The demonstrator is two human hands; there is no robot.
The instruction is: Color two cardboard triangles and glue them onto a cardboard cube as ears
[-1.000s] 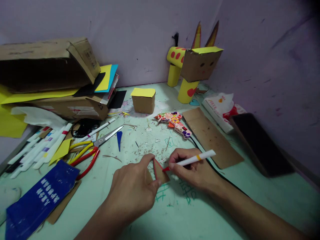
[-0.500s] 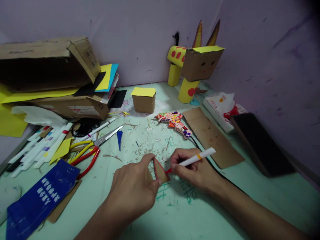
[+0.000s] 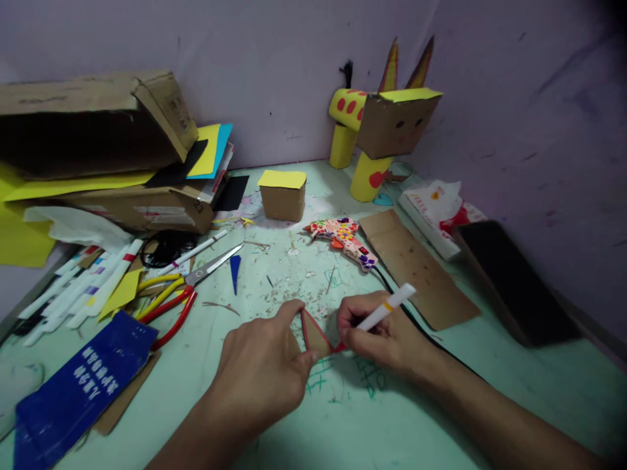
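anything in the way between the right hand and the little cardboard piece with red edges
Nothing visible blocks the right hand: only its own marker bridges the gap, red tip at the lower right corner of the cardboard piece. The left hand holds the opposite side.

The lower cardboard box (image 3: pixel 127 206) bears the number 23. On the blue packet (image 3: pixel 85 391), white Chinese characters include 儿童

craft corner: scissors (image 3: pixel 191 277), glue gun (image 3: pixel 347 229), coloured paper (image 3: pixel 206 153)
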